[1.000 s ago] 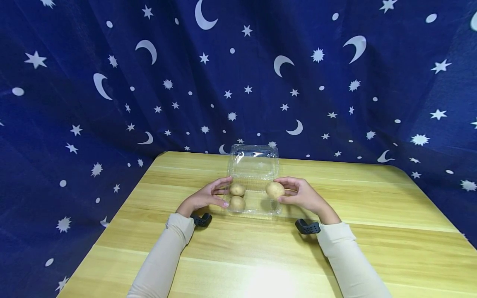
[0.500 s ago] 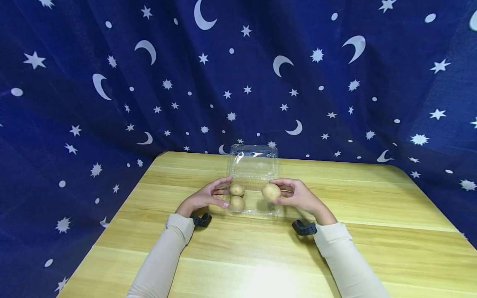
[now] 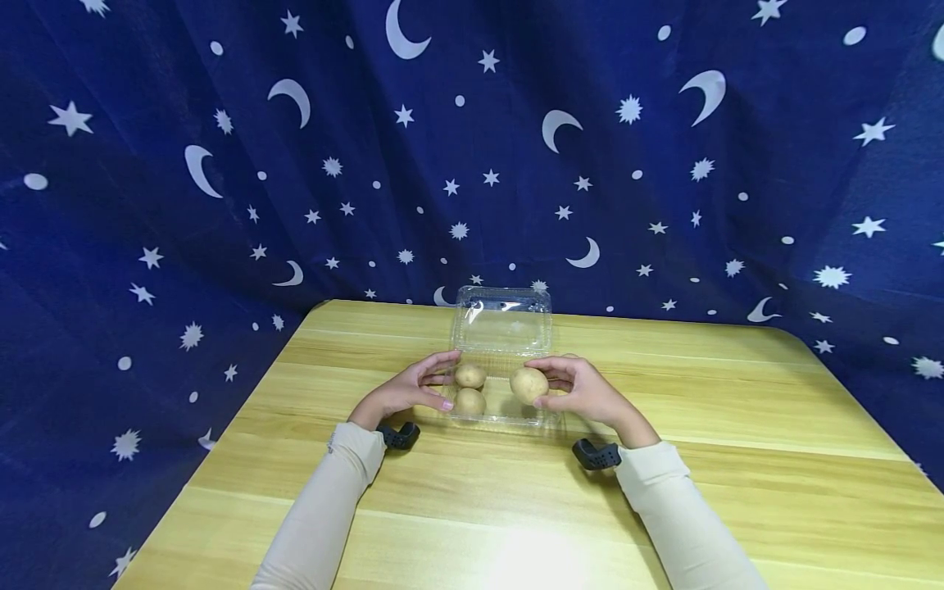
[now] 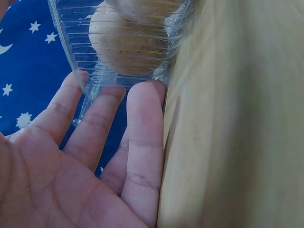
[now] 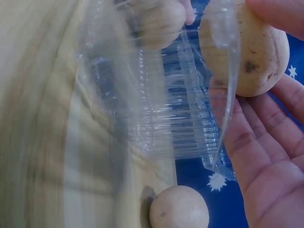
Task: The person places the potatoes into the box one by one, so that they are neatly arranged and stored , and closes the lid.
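Observation:
A clear plastic clamshell box (image 3: 501, 410) stands on the table with its lid (image 3: 503, 324) raised at the back. Two potatoes, one behind (image 3: 469, 376) and one in front (image 3: 469, 402), lie in its left half. My left hand (image 3: 406, 389) rests against the box's left side; in the left wrist view its fairly straight fingers (image 4: 145, 128) touch the ribbed wall. With thumb and fingers my right hand (image 3: 586, 393) holds another potato (image 3: 528, 385) over the box's right half. In the right wrist view this potato (image 5: 251, 52) shows a dark spot.
One more potato (image 5: 179, 209) sits on the table outside the box, mostly hidden behind my right hand in the head view. The wooden table (image 3: 442, 508) ends at a dark blue curtain (image 3: 501, 147) with moons and stars. A black wrist strap (image 3: 596, 455) sits at my right cuff.
My right hand has moved left with the potato, from the box's right edge to over its right half. The left hand has stayed in place.

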Available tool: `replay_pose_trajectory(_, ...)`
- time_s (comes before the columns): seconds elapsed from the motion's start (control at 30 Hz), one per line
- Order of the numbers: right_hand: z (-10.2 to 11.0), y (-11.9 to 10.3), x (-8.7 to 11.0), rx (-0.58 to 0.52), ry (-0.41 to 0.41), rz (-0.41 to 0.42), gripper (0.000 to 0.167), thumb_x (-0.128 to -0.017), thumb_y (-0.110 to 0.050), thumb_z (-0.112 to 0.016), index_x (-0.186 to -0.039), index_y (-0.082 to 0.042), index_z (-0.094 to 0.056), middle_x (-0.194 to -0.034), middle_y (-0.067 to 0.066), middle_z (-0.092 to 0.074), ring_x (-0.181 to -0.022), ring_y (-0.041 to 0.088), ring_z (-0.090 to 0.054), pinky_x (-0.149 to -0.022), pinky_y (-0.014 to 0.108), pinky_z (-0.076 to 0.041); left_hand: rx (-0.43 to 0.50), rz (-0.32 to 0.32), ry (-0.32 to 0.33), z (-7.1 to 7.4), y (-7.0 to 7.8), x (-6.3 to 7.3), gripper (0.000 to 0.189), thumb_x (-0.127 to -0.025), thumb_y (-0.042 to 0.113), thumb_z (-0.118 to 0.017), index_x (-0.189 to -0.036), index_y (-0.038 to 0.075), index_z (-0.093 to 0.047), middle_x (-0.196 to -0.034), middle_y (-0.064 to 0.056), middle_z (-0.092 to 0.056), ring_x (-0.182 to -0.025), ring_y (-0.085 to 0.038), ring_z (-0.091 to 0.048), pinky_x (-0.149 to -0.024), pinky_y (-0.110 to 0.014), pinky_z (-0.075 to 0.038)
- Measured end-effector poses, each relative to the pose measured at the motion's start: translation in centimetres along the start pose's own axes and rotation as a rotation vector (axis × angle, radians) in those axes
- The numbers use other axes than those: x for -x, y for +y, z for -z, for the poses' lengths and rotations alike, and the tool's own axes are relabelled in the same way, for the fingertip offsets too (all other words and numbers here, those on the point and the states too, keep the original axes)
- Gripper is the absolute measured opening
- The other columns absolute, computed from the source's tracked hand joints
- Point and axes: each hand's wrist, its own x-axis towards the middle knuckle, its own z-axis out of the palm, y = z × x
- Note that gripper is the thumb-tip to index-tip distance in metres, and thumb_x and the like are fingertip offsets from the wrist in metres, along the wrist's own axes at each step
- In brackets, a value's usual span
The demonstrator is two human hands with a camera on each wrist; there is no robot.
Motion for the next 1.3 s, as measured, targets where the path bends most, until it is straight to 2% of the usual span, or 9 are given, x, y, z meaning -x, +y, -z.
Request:
replay_pose_trajectory(0.1, -0.1, 0.0, -0.1, 0.028, -0.004, 0.002, 0.059, -0.088, 0.006, -0.081, -0.141, 0.019, -0.058, -0.142, 0.036, -0.061, -0.122, 0.036, -0.068, -0.105, 0.027, -0.055, -0.001, -0.001, -0.002, 0.0, 0.0, 0.0, 0.098, -0.093, 0.007, -0.081, -0.171, -0.001, -0.021, -0.177, -0.022, -0.023, -0.156, -0.047, -0.035, -0.121, -0.052, -0.043)
replay_pose_trajectory(0.2, -0.1, 0.0, -0.2, 0.056, -0.012, 0.007, 0.059, -0.088, 0.005, -0.082, -0.141, 0.018, -0.059, -0.142, 0.035, -0.062, -0.123, 0.042, -0.068, -0.105, 0.032, -0.056, -0.003, -0.002, -0.005, 0.0, 0.0, 0.0, 0.098, -0.093, 0.007, -0.081, -0.171, 0.000, -0.021, -0.177, -0.022, -0.023, -0.156, -0.048, -0.035, -0.121, -0.053, -0.042)
replay_pose_trajectory(0.37, -0.3, -0.2, -0.5, 0.089, -0.028, 0.019, 0.058, -0.088, 0.003, -0.083, -0.139, 0.018, -0.061, -0.137, 0.033, -0.066, -0.120, 0.042, -0.069, -0.105, 0.041, -0.058, -0.003, 0.001, -0.003, -0.1, 0.1, 0.0, 0.098, -0.093, 0.006, -0.080, -0.171, 0.000, -0.021, -0.177, -0.022, -0.023, -0.155, -0.048, -0.035, -0.121, -0.053, -0.042)
replay_pose_trajectory(0.53, -0.6, -0.3, -0.9, 0.117, -0.039, 0.026, 0.056, -0.086, 0.004, -0.084, -0.136, 0.018, -0.063, -0.131, 0.031, -0.070, -0.117, 0.042, -0.070, -0.103, 0.044, -0.059, 0.001, 0.004, -0.005, -0.1, 0.0, 0.1, 0.099, -0.093, 0.006, -0.081, -0.171, -0.001, -0.021, -0.177, -0.022, -0.022, -0.156, -0.048, -0.034, -0.121, -0.053, -0.043)
replay_pose_trajectory(0.93, -1.2, -0.1, -1.3, 0.177, -0.066, 0.028, 0.057, -0.085, 0.001, -0.085, -0.135, 0.018, -0.063, -0.134, 0.033, -0.068, -0.120, 0.047, -0.068, -0.104, 0.050, -0.058, 0.004, 0.002, -0.005, 0.0, -0.2, 0.1, 0.101, -0.092, 0.008, -0.084, -0.171, 0.000, -0.021, -0.177, -0.022, -0.022, -0.156, -0.047, -0.034, -0.121, -0.053, -0.043)
replay_pose_trajectory(1.13, -1.4, 0.1, -1.5, 0.213, -0.097, 0.057, 0.054, -0.087, 0.003, -0.083, -0.134, 0.019, -0.063, -0.133, 0.034, -0.068, -0.118, 0.046, -0.069, -0.104, 0.050, -0.058, 0.009, 0.005, -0.008, 0.1, -0.2, 0.0, 0.099, -0.093, 0.007, -0.082, -0.171, 0.000, -0.021, -0.177, -0.022, -0.022, -0.156, -0.047, -0.035, -0.120, -0.050, -0.045)
replay_pose_trajectory(1.3, -1.4, -0.2, -1.8, 0.251, -0.137, 0.049, 0.053, -0.090, 0.001, -0.083, -0.135, 0.018, -0.063, -0.135, 0.033, -0.068, -0.118, 0.043, -0.069, -0.105, 0.055, -0.056, 0.003, 0.011, -0.005, 0.1, -0.1, 0.0, 0.099, -0.093, 0.006, -0.082, -0.171, 0.000, -0.021, -0.177, -0.021, -0.022, -0.156, -0.047, -0.035, -0.120, -0.050, -0.045)
